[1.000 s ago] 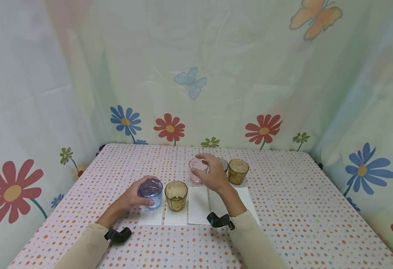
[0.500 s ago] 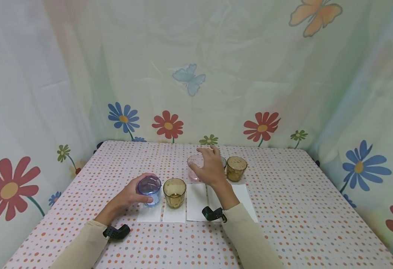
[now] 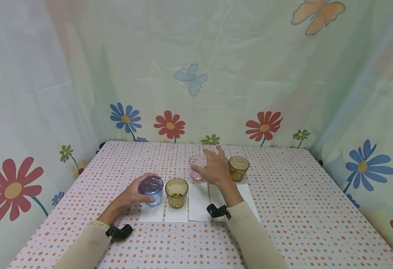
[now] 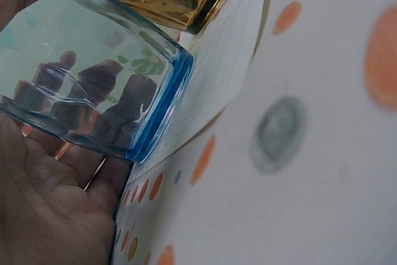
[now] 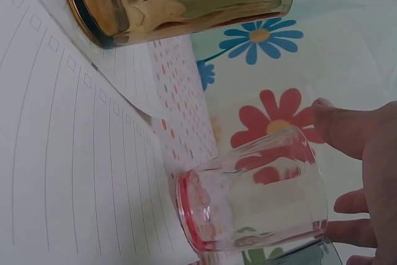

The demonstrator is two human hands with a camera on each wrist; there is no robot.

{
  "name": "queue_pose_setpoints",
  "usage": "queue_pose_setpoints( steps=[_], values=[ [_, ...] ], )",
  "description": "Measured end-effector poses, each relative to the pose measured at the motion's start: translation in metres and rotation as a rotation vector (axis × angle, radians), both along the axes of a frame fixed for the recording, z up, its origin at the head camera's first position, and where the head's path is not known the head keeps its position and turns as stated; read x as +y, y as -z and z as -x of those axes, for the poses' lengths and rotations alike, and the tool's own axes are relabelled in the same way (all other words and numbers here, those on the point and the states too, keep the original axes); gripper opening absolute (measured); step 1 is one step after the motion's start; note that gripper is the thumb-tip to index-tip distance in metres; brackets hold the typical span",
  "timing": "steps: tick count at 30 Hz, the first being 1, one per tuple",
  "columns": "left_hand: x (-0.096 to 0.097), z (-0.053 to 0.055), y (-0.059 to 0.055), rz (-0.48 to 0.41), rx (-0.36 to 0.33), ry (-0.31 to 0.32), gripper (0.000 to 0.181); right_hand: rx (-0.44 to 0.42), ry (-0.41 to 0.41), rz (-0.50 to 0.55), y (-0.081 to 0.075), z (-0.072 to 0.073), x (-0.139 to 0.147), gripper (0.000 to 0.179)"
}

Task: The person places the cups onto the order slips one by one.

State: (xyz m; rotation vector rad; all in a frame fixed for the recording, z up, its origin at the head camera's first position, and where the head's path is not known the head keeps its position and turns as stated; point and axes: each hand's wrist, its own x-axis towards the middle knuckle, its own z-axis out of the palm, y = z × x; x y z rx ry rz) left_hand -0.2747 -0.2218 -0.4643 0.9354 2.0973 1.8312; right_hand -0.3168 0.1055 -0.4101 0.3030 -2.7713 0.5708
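Observation:
On the leftmost paper strip stands a blue glass (image 3: pixel 151 191), and my left hand (image 3: pixel 132 192) grips its left side with the thumb in front. In the left wrist view, fingers show through the wall of the blue glass (image 4: pixel 105 85). Beside it an amber glass (image 3: pixel 176 192) stands upright on a neighbouring strip. Farther back is a pink glass (image 3: pixel 197 168); my right hand (image 3: pixel 214 168) is at its right, fingers spread, partly covering it. In the right wrist view, thumb and fingers are near the rim of the pink glass (image 5: pixel 254 193); contact is unclear.
Several lined paper strips (image 3: pixel 198 203) lie side by side on the dotted tablecloth (image 3: pixel 169 246). A grey glass (image 5: pixel 313 254) is mostly hidden behind the right hand. Next to it stands a second amber glass (image 3: pixel 238 169). Flowered curtains (image 3: pixel 216 104) enclose the table's back and sides.
My right hand's fingers have straightened and spread upward beside the pink glass. The left hand keeps its grip on the blue glass. The glasses stay in place, with slight camera shift.

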Motion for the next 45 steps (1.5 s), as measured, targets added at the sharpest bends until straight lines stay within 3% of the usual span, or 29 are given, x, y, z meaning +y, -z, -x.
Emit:
queue_pose_setpoints(
  steps=[12,22,36,45],
  values=[
    [0.001,-0.002,0.0,-0.007,-0.001,0.007,0.074,-0.044,0.009,-0.027,0.007,0.004,0.0,0.082],
    [-0.001,0.0,0.007,-0.024,0.022,0.03,0.072,-0.044,-0.006,-0.017,0.006,0.002,0.0,0.079],
    [0.002,0.002,0.002,-0.002,0.017,0.017,0.077,0.006,-0.026,0.158,0.007,-0.001,0.005,0.078],
    [0.002,-0.002,-0.001,-0.007,-0.003,0.013,0.083,0.061,-0.109,0.276,0.003,-0.01,0.009,0.075]
  ],
)
